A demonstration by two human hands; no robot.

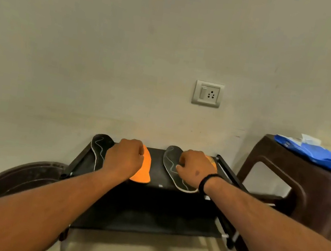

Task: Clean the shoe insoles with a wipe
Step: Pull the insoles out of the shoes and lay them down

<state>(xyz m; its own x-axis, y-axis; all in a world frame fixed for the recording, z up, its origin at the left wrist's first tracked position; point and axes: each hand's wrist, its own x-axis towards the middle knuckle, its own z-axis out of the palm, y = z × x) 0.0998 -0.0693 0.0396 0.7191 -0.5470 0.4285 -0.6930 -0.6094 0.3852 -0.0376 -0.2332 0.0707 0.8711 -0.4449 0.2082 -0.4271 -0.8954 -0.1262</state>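
I see both hands on a low black rack [156, 168] set against the wall. My left hand [123, 157] curls over an orange insole [143, 170], with a black insole [99, 149] at the rack's left edge. My right hand [193, 167] grips another black insole [172, 167] beside an orange one. Bare shelf lies between the pairs. A wipes pack [316, 152] rests on a brown stool [294, 182], right.

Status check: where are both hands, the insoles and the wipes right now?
Left hand on left insole pair; right hand on right pair, both on black rack. Wipe pack untouched on brown stool. Nothing blocking.
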